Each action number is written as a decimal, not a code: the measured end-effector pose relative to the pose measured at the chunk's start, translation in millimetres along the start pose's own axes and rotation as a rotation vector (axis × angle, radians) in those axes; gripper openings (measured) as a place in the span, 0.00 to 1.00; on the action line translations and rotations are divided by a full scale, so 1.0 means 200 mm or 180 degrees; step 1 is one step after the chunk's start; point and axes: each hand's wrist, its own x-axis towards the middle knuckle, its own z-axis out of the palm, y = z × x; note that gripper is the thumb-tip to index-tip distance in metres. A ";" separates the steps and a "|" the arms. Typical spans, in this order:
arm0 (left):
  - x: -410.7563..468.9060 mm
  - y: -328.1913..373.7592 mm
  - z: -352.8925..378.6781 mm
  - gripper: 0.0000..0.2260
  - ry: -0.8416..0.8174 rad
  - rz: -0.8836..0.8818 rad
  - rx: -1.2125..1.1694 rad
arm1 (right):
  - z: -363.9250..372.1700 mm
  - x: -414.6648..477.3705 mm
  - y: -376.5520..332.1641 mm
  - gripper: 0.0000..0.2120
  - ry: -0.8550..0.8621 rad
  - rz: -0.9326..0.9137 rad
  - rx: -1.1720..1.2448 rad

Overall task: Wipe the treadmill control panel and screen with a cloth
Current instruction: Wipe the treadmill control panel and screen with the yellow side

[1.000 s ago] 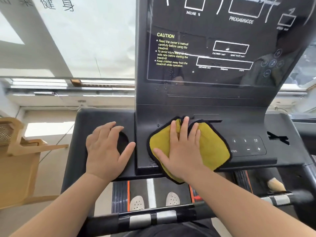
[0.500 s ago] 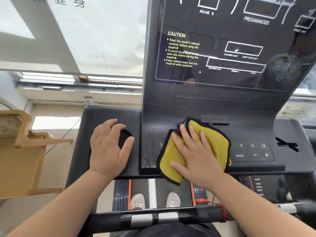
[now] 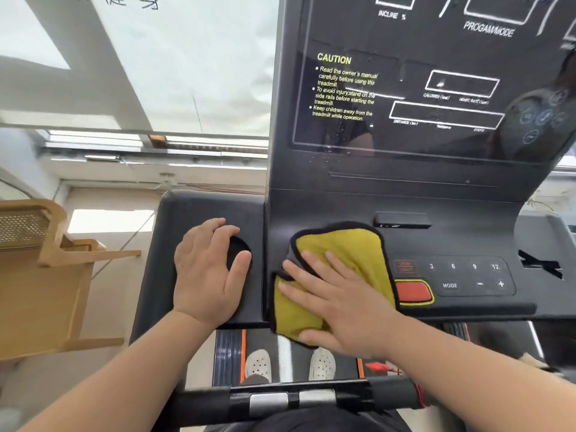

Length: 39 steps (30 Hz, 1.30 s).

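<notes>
Yellow cloth (image 3: 352,247) spread on the treadmill control panel (image 3: 467,244)
The screen (image 3: 436,88) rises above the control panel; the cloth covers the panel's left end under the flat, straight-fingered right hand (image 3: 339,304); the left hand (image 3: 208,275) rests open just left of it.

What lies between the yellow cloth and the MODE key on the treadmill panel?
A red button with a yellow rim lies between the yellow cloth and the MODE key, right beside the cloth's edge. The head view shows it.
</notes>
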 end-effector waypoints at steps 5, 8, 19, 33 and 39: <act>0.00 0.00 -0.01 0.23 -0.0025 0.0033 -0.0013 | -0.05 0.07 0.20 0.45 -0.0090 0.1225 0.0279; 0.00 -0.01 0.00 0.23 0.0042 0.0030 -0.0077 | -0.09 0.24 0.10 0.49 0.0082 0.1619 0.0388; 0.00 -0.01 0.00 0.23 0.0232 0.0067 -0.0233 | 0.02 -0.01 -0.08 0.37 0.0019 0.0382 0.0108; 0.00 -0.06 0.01 0.30 0.0644 0.0272 -0.0670 | -0.11 0.36 -0.21 0.42 0.0059 0.0908 0.0486; 0.00 -0.06 0.02 0.29 0.0610 0.0219 -0.0568 | -0.02 0.10 -0.08 0.38 -0.0033 0.0435 0.0155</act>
